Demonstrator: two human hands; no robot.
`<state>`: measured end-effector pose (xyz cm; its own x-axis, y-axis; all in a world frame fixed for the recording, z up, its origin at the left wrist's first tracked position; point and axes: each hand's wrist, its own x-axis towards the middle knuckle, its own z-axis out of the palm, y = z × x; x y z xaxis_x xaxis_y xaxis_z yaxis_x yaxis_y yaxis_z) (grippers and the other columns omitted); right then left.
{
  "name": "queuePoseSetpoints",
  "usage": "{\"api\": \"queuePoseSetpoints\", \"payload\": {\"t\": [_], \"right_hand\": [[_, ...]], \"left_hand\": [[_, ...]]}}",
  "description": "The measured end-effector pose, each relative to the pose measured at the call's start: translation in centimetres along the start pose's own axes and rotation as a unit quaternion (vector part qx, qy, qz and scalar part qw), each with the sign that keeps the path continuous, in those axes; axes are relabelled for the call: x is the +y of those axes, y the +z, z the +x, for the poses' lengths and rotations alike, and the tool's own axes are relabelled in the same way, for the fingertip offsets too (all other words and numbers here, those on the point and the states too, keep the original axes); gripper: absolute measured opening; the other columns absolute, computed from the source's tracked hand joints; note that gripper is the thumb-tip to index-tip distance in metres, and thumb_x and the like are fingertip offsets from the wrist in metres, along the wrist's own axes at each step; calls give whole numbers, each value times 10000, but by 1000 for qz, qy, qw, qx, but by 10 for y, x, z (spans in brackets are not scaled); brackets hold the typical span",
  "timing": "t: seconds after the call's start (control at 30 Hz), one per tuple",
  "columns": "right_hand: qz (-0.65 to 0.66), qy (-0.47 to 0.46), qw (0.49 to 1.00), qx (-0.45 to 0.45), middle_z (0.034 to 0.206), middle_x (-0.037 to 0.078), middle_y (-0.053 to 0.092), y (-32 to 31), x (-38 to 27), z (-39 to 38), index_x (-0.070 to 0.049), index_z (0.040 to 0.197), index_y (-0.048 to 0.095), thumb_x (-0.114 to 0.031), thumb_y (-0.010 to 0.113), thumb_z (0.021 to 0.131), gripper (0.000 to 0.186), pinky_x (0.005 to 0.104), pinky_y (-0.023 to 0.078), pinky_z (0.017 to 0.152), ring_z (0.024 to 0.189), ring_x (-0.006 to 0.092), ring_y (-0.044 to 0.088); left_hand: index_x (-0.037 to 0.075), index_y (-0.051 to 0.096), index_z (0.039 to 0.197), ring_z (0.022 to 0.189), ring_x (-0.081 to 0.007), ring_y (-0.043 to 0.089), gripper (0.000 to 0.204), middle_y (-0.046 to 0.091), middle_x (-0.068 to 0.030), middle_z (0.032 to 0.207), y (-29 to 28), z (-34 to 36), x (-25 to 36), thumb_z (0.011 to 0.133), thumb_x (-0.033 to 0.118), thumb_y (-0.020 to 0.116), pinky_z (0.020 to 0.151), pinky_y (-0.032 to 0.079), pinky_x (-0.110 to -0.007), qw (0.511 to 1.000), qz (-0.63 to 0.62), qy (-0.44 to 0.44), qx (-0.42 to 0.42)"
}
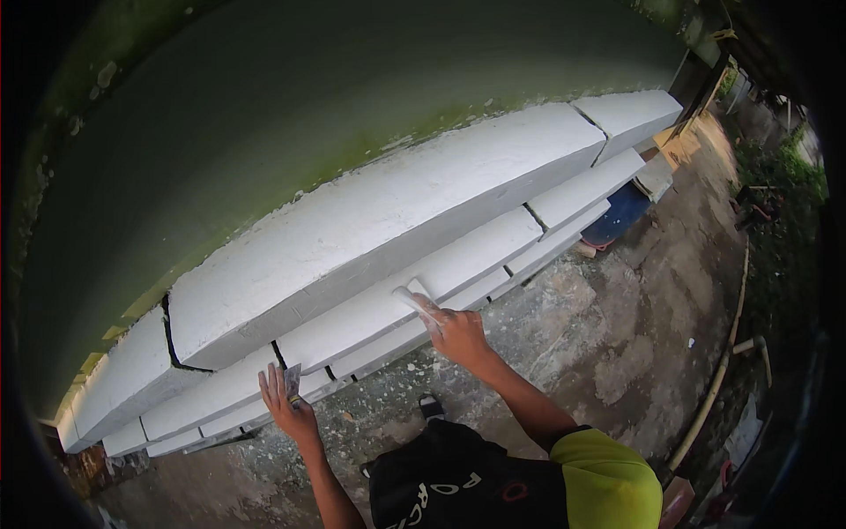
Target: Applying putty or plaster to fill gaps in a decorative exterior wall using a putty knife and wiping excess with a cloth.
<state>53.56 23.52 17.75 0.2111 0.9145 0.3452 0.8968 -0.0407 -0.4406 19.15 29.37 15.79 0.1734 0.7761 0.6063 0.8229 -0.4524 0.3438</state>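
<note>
In front of me runs a long stepped ledge of white blocks (pixel 388 212), with dark gaps between its sections. My right hand (pixel 458 336) grips a whitish, smeared flat scraper (pixel 414 291), whose blade lies against the middle step of the ledge. Lower left, my left hand (pixel 286 401) keeps a small putty knife (pixel 293 376) between thumb and palm. Its fingers stretch up against the lower steps, close to a dark gap. Part of the knife's handle is hidden by the hand.
A dark green wall (pixel 352 97) rises behind the ledge. Below lies a stained concrete floor (pixel 564 326) with white specks. A blue tub (pixel 617 216) stands under the ledge's far right end. Bamboo poles (pixel 727 361) lie along the right side, near plants.
</note>
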Motion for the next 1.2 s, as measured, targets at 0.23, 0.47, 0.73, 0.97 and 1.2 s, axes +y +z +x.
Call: {"api": "queuePoseSetpoints", "payload": {"t": [0.23,0.47,0.73,0.97,1.2], "right_hand": [[-239,307,914,111,845,209,690,-175,322,20,-190,1292,610,-328,542,920,403,509,529,757,815,392,681],[-131,273,942,146,1036,233,677,-130,308,31,-156,1282,617,-355,523,940,407,492,513,851,945,420,649],[-160,86,982,-54,998,201,689,-117,204,12,-297,1379,526,-281,506,958,421,526,515,781,753,411,642],[-177,245,947,108,878,215,690,-201,392,30,-247,1310,597,-331,512,956,374,523,522,780,827,415,665],[-61,194,967,155,1044,245,663,-158,317,25,-107,1266,620,-218,548,924,367,477,500,862,953,427,637]], "left_hand": [[65,519,1350,1364,-399,391,696,534,-130,1388,28,-10,1,699,-173,457,1122,305,-539,997,-41,29,58],[49,499,1369,1379,-407,361,707,505,-147,1411,31,-7,-5,693,-152,448,1135,282,-529,996,-49,36,61],[17,482,1361,1383,-446,334,642,495,-191,1406,29,-11,-11,728,-82,446,1132,262,-546,999,-21,15,40],[-3,448,1350,1390,-457,316,672,487,-204,1407,28,-7,17,685,-94,420,1131,270,-546,997,-53,20,57],[-18,461,1328,1403,-435,306,701,492,-211,1397,44,-21,-7,639,-123,396,1127,297,-504,991,-81,-10,111]]}}
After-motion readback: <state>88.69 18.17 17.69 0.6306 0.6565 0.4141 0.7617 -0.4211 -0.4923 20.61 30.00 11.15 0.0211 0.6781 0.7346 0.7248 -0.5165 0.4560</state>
